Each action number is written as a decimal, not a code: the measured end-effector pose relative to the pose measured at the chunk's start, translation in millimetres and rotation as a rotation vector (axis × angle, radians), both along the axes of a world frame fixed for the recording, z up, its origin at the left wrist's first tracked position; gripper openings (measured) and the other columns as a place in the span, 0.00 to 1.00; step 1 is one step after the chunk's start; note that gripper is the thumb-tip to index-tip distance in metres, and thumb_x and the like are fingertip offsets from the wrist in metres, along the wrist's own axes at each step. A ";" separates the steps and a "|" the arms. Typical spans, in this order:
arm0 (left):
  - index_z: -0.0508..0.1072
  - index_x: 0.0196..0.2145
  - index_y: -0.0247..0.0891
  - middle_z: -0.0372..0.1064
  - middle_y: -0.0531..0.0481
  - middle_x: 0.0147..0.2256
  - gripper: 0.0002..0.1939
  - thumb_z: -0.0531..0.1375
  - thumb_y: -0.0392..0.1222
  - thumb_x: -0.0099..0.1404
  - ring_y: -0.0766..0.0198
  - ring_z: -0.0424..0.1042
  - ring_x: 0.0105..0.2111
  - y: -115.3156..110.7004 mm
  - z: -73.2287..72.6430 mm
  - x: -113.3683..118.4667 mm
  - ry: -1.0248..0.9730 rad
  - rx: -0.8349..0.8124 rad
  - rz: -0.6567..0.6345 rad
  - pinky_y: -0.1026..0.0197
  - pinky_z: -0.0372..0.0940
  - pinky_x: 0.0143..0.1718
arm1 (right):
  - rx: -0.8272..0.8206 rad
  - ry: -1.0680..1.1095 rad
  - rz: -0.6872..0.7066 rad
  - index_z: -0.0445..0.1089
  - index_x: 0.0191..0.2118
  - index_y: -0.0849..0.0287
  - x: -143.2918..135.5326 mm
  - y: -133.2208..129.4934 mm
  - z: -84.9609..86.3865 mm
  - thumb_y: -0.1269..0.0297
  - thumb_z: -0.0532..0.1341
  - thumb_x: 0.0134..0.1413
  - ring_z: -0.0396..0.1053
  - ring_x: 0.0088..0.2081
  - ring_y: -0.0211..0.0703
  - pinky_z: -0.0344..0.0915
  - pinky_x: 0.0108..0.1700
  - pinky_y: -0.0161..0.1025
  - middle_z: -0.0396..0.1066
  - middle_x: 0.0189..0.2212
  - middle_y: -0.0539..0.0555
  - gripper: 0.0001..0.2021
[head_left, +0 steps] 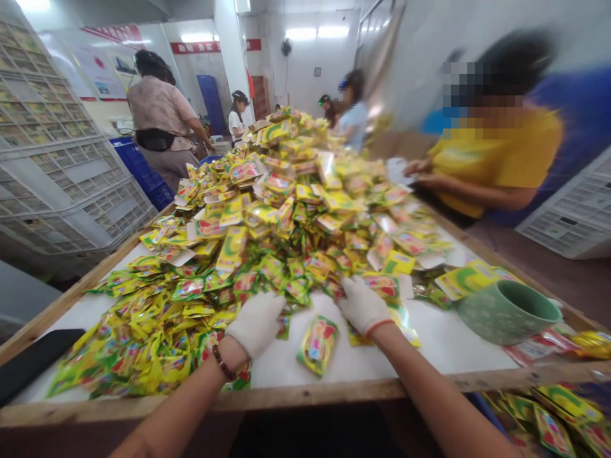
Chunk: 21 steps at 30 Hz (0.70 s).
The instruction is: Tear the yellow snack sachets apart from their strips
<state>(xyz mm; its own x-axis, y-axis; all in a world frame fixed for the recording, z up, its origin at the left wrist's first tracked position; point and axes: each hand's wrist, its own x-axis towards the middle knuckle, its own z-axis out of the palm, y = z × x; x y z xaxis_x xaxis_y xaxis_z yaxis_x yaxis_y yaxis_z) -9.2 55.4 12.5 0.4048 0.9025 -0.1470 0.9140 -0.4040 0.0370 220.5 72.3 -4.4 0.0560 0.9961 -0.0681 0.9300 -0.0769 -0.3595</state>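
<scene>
My left hand [258, 323], in a white knit glove, is at the front edge of a big heap of yellow and green packets. Its fingers are curled in, with a small green packet [283, 327] just beneath them; what they hold is hidden. My right hand [365, 307], gloved the same way, reaches into the heap with thumb and forefinger apart, close to a yellow box with red print [382, 286]. Between my hands, a single yellow box [318, 345] with a red and green picture lies face up on the white tabletop [281, 372].
A green cylindrical container [508, 310] stands at the right, by the wooden table rim [305, 397]. A dark flat object [38, 359] lies at the left corner. Boxes fill a bin [554, 420] below right. A person in yellow [496, 159] works at the right side; white crates [67, 159] stack left.
</scene>
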 end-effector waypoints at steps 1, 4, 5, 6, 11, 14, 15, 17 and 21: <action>0.73 0.40 0.36 0.71 0.41 0.40 0.12 0.56 0.35 0.58 0.51 0.70 0.42 0.0 1.0 0.6 0.009 0.003 -0.008 0.52 0.63 0.44 | 0.002 0.003 -0.007 0.68 0.43 0.58 0.5 -0.8 -0.4 0.66 0.59 0.53 0.69 0.36 0.46 0.56 0.32 0.37 0.66 0.43 0.59 0.11; 0.73 0.39 0.36 0.70 0.39 0.40 0.12 0.54 0.33 0.58 0.49 0.70 0.42 -0.5 8.3 0.1 0.034 0.038 -0.010 0.51 0.64 0.42 | 0.019 0.036 0.025 0.69 0.37 0.58 4.3 -2.2 -1.5 0.64 0.61 0.51 0.69 0.35 0.43 0.57 0.34 0.36 0.66 0.41 0.55 0.07; 0.73 0.39 0.36 0.69 0.39 0.41 0.12 0.54 0.33 0.59 0.49 0.70 0.42 -0.7 11.4 0.2 0.032 0.061 -0.001 0.51 0.64 0.42 | 0.026 0.054 0.051 0.69 0.35 0.57 5.5 -2.6 -1.9 0.62 0.62 0.51 0.68 0.35 0.42 0.57 0.34 0.35 0.66 0.39 0.54 0.06; 0.72 0.40 0.37 0.69 0.39 0.42 0.12 0.54 0.34 0.59 0.50 0.70 0.43 -0.8 14.4 1.1 0.017 0.083 0.009 0.52 0.63 0.42 | 0.034 0.074 0.076 0.69 0.33 0.57 6.2 -3.0 -2.3 0.60 0.62 0.51 0.68 0.35 0.41 0.57 0.35 0.35 0.66 0.38 0.53 0.07; 0.73 0.38 0.37 0.71 0.43 0.40 0.10 0.52 0.36 0.63 0.56 0.69 0.44 0.2 23.0 28.6 -0.179 0.042 -0.058 0.57 0.62 0.46 | 0.075 0.123 0.093 0.70 0.36 0.59 0.6 -3.0 -4.1 0.63 0.64 0.47 0.67 0.35 0.42 0.57 0.34 0.36 0.67 0.40 0.55 0.09; 0.74 0.33 0.37 0.72 0.45 0.36 0.10 0.52 0.37 0.65 0.59 0.71 0.41 -2.7 23.7 61.5 -0.212 -0.030 -0.143 0.60 0.62 0.45 | 0.088 0.166 0.100 0.71 0.34 0.58 1.1 -1.2 -0.4 0.67 0.63 0.45 0.67 0.34 0.42 0.59 0.35 0.35 0.70 0.35 0.53 0.06; 0.74 0.32 0.37 0.73 0.45 0.35 0.11 0.52 0.38 0.65 0.59 0.71 0.40 -4.5 23.4 73.4 -0.219 -0.044 -0.165 0.60 0.62 0.45 | 0.099 0.188 0.092 0.71 0.34 0.58 4.6 -1.4 2.6 0.68 0.62 0.47 0.67 0.34 0.41 0.59 0.35 0.34 0.71 0.33 0.52 0.06; 0.75 0.32 0.36 0.73 0.43 0.35 0.12 0.51 0.38 0.65 0.58 0.72 0.39 -8.0 21.6 96.5 -0.235 -0.061 -0.180 0.58 0.63 0.44 | 0.140 0.227 0.053 0.70 0.38 0.59 17.8 -4.8 11.4 0.69 0.59 0.51 0.68 0.35 0.41 0.61 0.37 0.34 0.72 0.32 0.51 0.07; 0.74 0.35 0.30 0.71 0.34 0.36 0.12 0.54 0.39 0.63 0.48 0.72 0.39 -6.6 10.5 133.6 -0.261 -0.106 -0.103 0.51 0.64 0.38 | 0.239 0.304 -0.015 0.70 0.43 0.61 57.5 -27.3 30.4 0.68 0.55 0.55 0.68 0.42 0.44 0.63 0.46 0.38 0.74 0.39 0.55 0.12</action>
